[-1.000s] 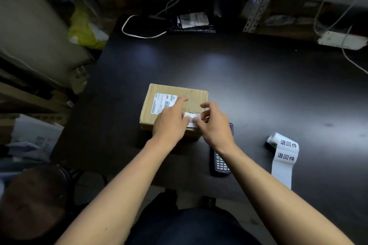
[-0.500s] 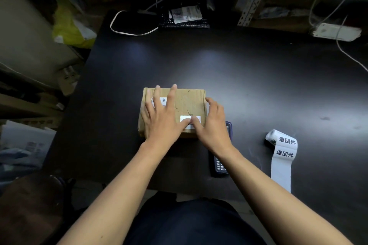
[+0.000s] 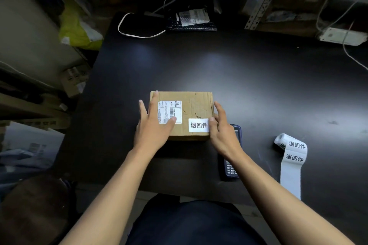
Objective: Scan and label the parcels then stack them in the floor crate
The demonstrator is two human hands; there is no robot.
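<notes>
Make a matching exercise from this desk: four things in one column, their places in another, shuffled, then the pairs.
Things:
1. cardboard parcel
2. white sticker
3. handheld scanner
4. label roll

Places:
A. partly hidden under the right wrist
B. between both hands on the black table
C. far right, strip hanging over the table's near edge
D. on the parcel's near right corner

Pairs: 1-B, 2-D, 3-A, 4-C

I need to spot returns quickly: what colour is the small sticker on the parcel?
White with black characters, on the sticker in the head view.
</notes>
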